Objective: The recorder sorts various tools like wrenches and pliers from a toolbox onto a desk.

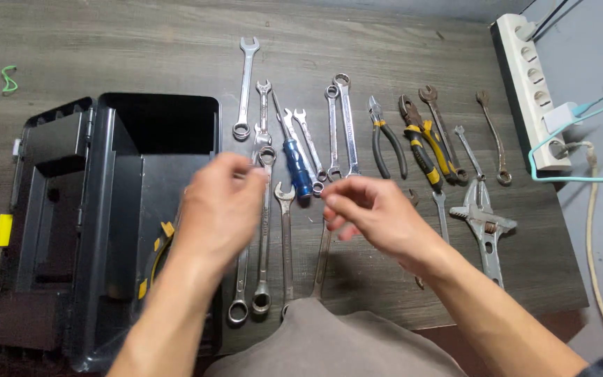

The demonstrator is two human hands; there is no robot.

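Dark wood table, wrenches laid out; left hand, right hand fingers curled, grip unclear.

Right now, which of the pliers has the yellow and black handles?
The right pliers, lying between the grey-handled pliers and a rusty wrench. Its grips are yellow and black; the other pair's are plain dark grey.

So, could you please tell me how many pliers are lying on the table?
2: black-handled pliers right of the long spanners, and yellow-and-black pliers just right of those. Others may be hidden under the hands.
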